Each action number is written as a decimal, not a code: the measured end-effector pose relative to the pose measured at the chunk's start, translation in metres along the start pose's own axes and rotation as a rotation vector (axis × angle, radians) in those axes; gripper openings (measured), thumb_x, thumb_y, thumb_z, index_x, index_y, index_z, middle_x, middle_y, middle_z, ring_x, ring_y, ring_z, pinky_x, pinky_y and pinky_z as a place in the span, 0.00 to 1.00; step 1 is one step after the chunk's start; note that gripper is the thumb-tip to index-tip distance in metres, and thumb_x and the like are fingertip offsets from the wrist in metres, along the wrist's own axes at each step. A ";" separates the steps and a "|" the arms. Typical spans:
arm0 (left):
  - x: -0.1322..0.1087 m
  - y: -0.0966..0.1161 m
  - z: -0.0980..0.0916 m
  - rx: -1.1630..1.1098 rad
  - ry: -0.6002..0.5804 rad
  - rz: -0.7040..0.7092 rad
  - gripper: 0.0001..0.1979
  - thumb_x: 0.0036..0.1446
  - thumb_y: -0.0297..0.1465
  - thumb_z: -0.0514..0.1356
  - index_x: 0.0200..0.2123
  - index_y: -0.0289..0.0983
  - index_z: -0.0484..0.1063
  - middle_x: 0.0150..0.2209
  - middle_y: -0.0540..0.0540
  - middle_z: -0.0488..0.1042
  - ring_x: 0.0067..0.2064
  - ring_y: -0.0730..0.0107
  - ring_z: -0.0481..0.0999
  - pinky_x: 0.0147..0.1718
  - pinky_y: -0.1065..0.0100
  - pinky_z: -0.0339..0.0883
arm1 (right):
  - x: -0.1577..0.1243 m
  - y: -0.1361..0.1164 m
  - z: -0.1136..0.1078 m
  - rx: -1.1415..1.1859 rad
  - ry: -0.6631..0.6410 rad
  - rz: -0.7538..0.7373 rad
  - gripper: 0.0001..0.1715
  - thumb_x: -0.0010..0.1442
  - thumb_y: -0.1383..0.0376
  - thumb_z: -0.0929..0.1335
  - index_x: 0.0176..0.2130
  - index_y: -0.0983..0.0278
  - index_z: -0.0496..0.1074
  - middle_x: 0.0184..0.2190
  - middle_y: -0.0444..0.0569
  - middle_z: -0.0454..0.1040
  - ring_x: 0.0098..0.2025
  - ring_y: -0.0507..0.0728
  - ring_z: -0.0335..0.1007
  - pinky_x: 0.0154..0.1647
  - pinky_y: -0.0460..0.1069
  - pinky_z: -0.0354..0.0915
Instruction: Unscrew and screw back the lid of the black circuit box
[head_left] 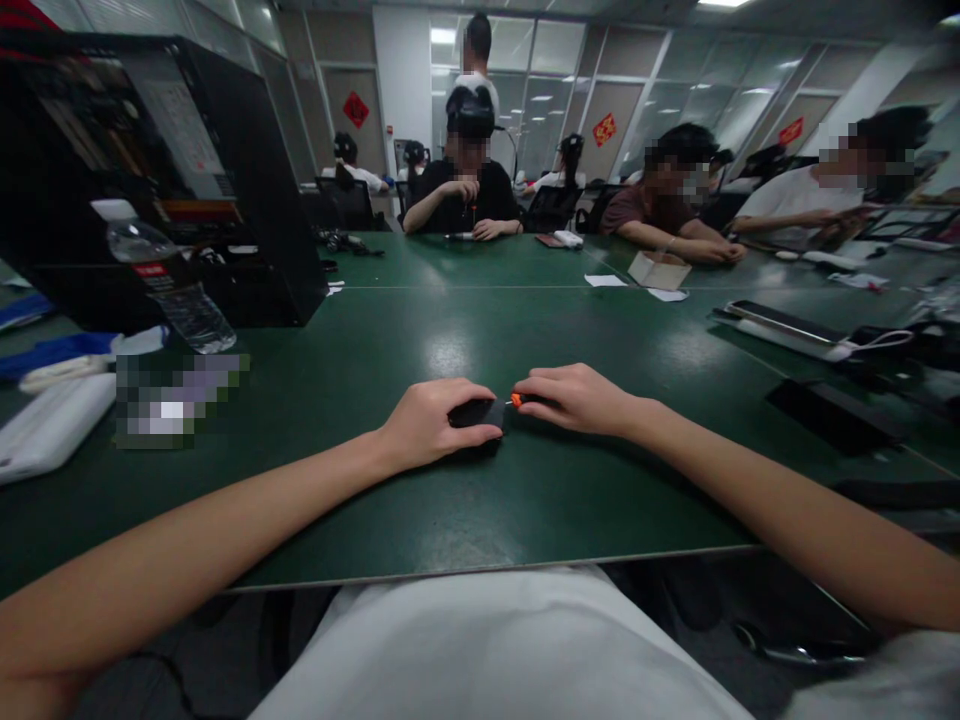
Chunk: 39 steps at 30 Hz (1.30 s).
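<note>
Head view: on the green surface [420, 535], the left hand [421, 425] curls its fingers around a black block [478, 414]; the right hand [576, 398] pinches a small orange-handled screwdriver [517, 400]. Its shaft points leftward — toward the block's right end — though contact I cannot tell.

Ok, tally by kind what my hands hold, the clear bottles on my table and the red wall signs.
Black object in left hand: 1
Orange tool in right hand: 1
Clear bottle: 1
Red wall signs: 3
Total: 6
</note>
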<state>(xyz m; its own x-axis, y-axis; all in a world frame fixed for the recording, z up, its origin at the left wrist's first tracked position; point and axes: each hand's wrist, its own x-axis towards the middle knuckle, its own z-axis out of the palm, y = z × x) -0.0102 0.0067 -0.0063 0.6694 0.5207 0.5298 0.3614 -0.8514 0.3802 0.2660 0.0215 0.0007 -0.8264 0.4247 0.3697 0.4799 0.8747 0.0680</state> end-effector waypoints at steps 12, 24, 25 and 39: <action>0.000 0.000 0.001 -0.073 0.024 0.019 0.18 0.60 0.42 0.67 0.47 0.35 0.76 0.44 0.42 0.80 0.44 0.61 0.79 0.45 0.64 0.70 | 0.003 -0.020 0.008 -0.239 0.218 0.029 0.14 0.71 0.60 0.64 0.47 0.65 0.73 0.34 0.47 0.76 0.29 0.51 0.71 0.27 0.47 0.57; 0.004 -0.046 -0.039 -0.040 -0.189 0.077 0.21 0.55 0.45 0.70 0.44 0.35 0.78 0.40 0.43 0.81 0.40 0.63 0.80 0.42 0.67 0.70 | 0.005 -0.022 0.016 -0.112 0.204 0.102 0.13 0.70 0.61 0.63 0.49 0.66 0.71 0.37 0.48 0.78 0.32 0.51 0.73 0.30 0.46 0.60; 0.004 -0.047 -0.038 -0.031 -0.184 0.078 0.21 0.55 0.45 0.69 0.44 0.34 0.79 0.39 0.43 0.81 0.39 0.63 0.80 0.41 0.67 0.70 | 0.005 -0.024 0.016 -0.125 0.216 0.103 0.13 0.70 0.62 0.63 0.49 0.66 0.71 0.37 0.48 0.78 0.32 0.51 0.73 0.30 0.46 0.60; 0.001 -0.044 -0.024 -0.029 -0.054 0.111 0.21 0.58 0.45 0.67 0.44 0.32 0.79 0.39 0.41 0.83 0.38 0.63 0.82 0.39 0.68 0.71 | 0.006 -0.022 0.011 -0.255 0.255 0.093 0.13 0.69 0.64 0.63 0.48 0.65 0.74 0.36 0.48 0.79 0.29 0.51 0.73 0.26 0.47 0.56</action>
<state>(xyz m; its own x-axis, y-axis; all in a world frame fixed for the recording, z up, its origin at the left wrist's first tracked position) -0.0409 0.0465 -0.0046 0.7383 0.4183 0.5290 0.2642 -0.9011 0.3438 0.2471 0.0069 -0.0089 -0.6913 0.4000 0.6018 0.6342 0.7349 0.2401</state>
